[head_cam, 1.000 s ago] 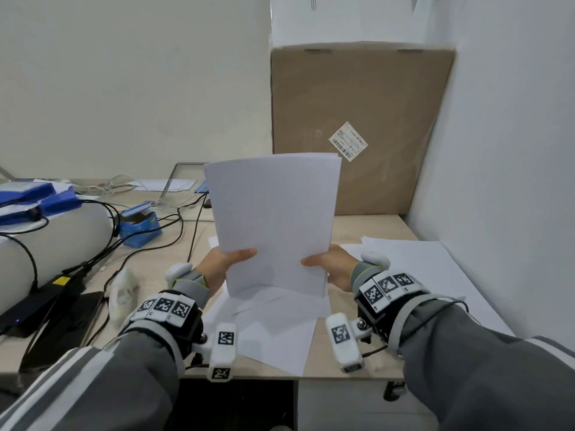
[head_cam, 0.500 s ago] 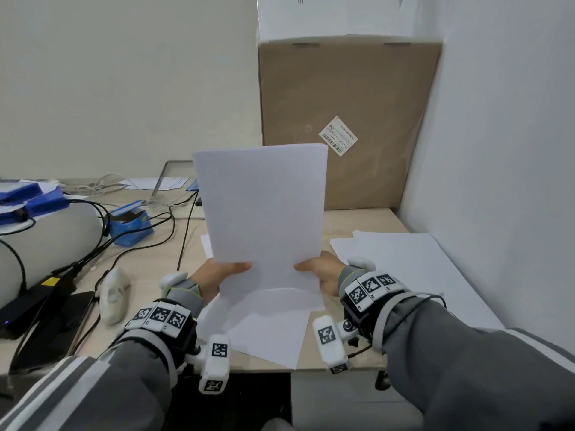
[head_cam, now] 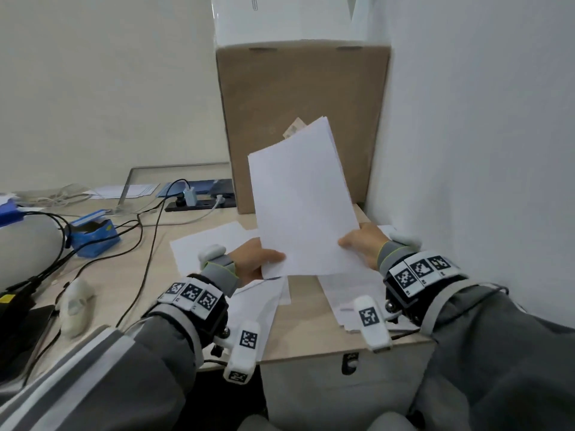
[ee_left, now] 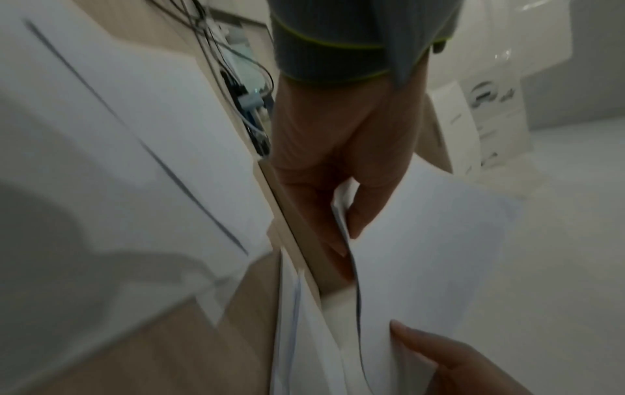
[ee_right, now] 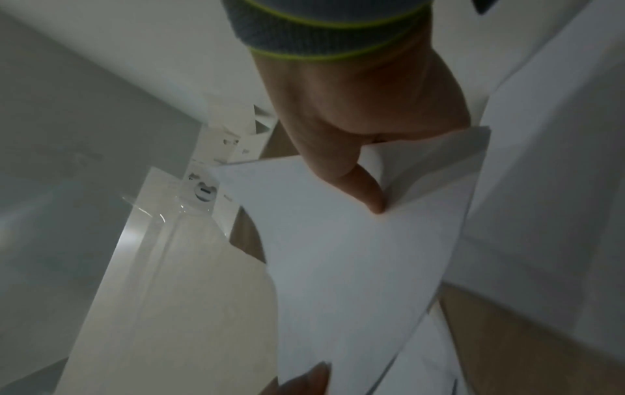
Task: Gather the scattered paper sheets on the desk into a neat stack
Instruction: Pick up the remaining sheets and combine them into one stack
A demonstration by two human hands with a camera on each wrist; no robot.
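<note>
White paper is pinched by both thumbs: the left hand (head_cam: 253, 262) and right hand (head_cam: 362, 244) hold the held sheets (head_cam: 303, 200) up by the bottom corners, probably to square them. More loose sheets (head_cam: 205, 244) lie below on the desk (head_cam: 305, 331).
</note>
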